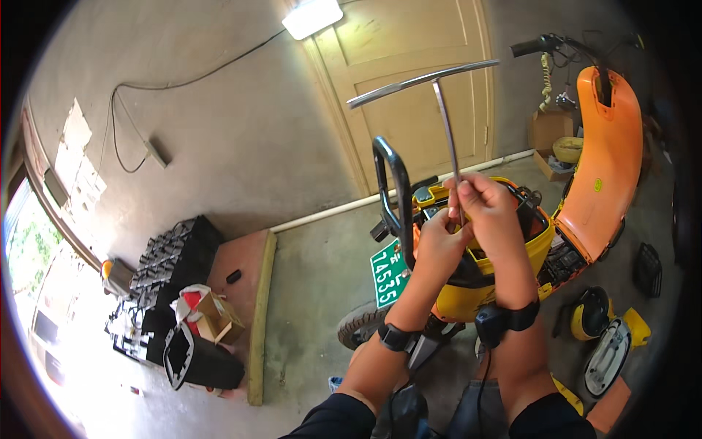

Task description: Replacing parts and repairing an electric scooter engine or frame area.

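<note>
A chrome T-handle wrench (445,121) stands nearly upright, its crossbar at the top. My right hand (488,212) pinches the shaft partway down between thumb and fingers. Just below, my left hand (442,245) is closed round the lower shaft; the tool's bottom end is hidden by my hands. Both hands are above the open yellow rear body (537,252) of a scooter. A black tubular grab rail (398,172) rises left of them, with a green licence plate (388,276) below it.
The scooter's orange front panel (603,168) stands at the right. Loose yellow and black parts (591,313) lie on the floor near it. On the left, a low platform (252,314) bears black battery-like boxes (179,245), a cardboard box (221,320) and a black bin (208,362). A yellowish door (395,95) is behind.
</note>
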`<state>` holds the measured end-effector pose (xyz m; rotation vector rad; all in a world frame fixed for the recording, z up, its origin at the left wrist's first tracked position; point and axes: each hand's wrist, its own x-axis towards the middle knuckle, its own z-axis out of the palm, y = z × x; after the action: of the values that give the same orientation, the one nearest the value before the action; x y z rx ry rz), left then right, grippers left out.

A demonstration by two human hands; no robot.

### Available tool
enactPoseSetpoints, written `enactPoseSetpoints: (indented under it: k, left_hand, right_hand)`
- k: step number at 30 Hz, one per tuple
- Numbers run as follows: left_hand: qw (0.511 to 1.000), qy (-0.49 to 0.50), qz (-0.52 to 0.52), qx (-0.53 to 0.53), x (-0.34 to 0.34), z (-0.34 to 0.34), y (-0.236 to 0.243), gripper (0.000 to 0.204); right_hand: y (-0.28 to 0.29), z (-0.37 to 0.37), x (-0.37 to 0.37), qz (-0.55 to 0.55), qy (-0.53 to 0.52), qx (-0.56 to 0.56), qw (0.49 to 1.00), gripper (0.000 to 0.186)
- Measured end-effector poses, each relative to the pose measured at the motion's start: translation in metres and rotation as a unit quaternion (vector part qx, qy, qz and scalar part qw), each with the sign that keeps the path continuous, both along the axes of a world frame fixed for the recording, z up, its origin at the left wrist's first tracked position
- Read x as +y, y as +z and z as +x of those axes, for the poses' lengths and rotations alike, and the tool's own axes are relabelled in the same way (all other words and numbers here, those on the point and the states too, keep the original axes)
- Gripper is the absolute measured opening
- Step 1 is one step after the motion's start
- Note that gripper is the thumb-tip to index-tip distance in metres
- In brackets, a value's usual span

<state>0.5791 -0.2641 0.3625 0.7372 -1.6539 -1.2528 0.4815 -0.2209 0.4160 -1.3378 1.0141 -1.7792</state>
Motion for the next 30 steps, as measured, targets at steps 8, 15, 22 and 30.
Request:
enactPoseSetpoints:
  k: [8, 15, 22, 30]
  left_hand:
    - [0.998, -0.050, -0.048, 0.011, 0.004, -0.001, -0.002, 0.027]
    - [0.993, -0.067, -0.085, 0.042, 0.005, 0.004, -0.002, 0.032]
    - [0.997, -0.069, -0.024, 0.007, 0.007, 0.007, 0.003, 0.024]
    - [0.998, -0.063, -0.022, 0.004, 0.008, 0.005, 0.006, 0.033]
  right_hand:
    - [-0.001, 0.002, -0.003, -0.015, -0.141, -0.030, 0.989, 0.023]
    - [-0.004, -0.002, 0.001, -0.035, -0.114, -0.069, 0.991, 0.020]
    - [-0.006, -0.012, -0.008, -0.027, 0.008, -0.177, 0.984, 0.023]
    - [-0.005, -0.009, -0.007, -0.089, -0.126, -0.078, 0.985, 0.025]
